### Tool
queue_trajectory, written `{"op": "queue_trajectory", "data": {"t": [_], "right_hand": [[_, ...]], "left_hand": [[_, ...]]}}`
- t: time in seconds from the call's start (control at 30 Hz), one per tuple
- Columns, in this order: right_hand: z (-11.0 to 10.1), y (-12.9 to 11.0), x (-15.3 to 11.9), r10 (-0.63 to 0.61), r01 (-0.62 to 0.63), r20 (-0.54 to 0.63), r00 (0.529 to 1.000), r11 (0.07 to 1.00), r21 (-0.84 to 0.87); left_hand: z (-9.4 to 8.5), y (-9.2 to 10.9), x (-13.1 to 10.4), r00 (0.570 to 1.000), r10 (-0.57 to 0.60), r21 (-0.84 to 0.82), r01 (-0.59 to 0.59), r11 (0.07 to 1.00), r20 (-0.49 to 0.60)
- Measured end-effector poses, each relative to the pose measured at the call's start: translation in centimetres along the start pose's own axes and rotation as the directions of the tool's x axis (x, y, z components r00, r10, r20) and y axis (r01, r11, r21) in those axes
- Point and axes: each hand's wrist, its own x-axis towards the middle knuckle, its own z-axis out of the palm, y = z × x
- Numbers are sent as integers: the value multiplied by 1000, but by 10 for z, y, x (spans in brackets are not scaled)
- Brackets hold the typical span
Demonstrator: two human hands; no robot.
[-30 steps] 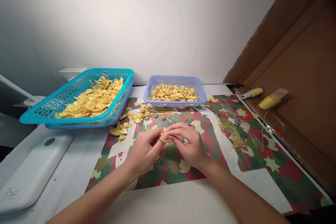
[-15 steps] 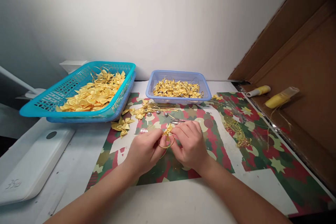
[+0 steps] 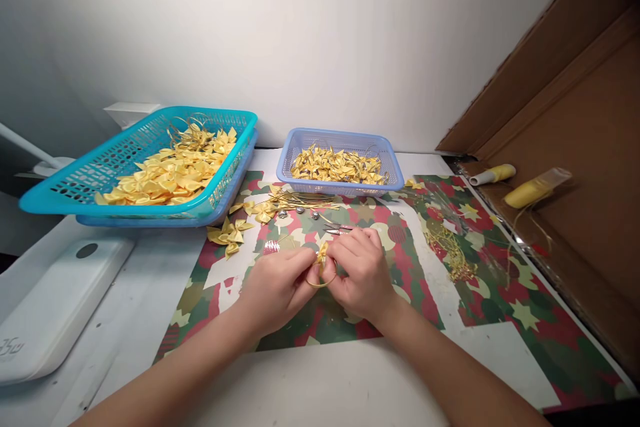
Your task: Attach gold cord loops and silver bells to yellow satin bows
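Note:
Between my fingertips, above the middle of the patterned mat, is a small gold ribbon bow [image 3: 323,252] with a loop of gold cord [image 3: 320,285] hanging below it. My left hand [image 3: 283,283] pinches it from the left side, thumb and forefinger closed. From the right, my right hand [image 3: 359,273] pinches the same bow, its other fingers curled. Much of the bow is hidden by my fingers. Just beyond my right hand lies a pair of slim metal tweezers or snips [image 3: 340,229]. Several small silver bells [image 3: 315,215] rest on the mat farther back.
A turquoise basket [image 3: 220,197] of gold bows stands back left, a lilac basket [image 3: 340,185] of corded bows at the back. Loose bows [image 3: 230,233] and gold cords [image 3: 305,200] lie nearer. A white power bank [image 3: 60,307] is left; yellow spools [image 3: 537,188] and thin gold strands [image 3: 453,253] are right.
The view has shifted slightly. My hands stay together on the bow, and its cord loop now shows as a lower, shallower curve between my thumbs.

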Motion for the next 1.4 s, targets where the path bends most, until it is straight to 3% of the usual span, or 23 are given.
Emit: {"op": "queue_trajectory", "data": {"t": [0.27,0.4,0.87,1.03,1.4], "right_hand": [[0,3,0,53,-46,-53,997,992,115],[-3,3,1,61,-57,-23,998,984,172],[-2,6,0,7,-17,75,997,990,140],[1,4,-2,57,-64,38,998,972,227],[1,-2,-5,48,-31,-83,995,981,192]], "left_hand": [[-1,-3,0,993,-118,-120,120,985,24],[-2,-1,1,989,-144,-156,147,977,34],[-1,-2,0,985,-92,-166,116,979,149],[-2,-2,-1,983,-129,-167,151,974,134],[2,3,-7,989,-147,-166,149,975,25]]}}
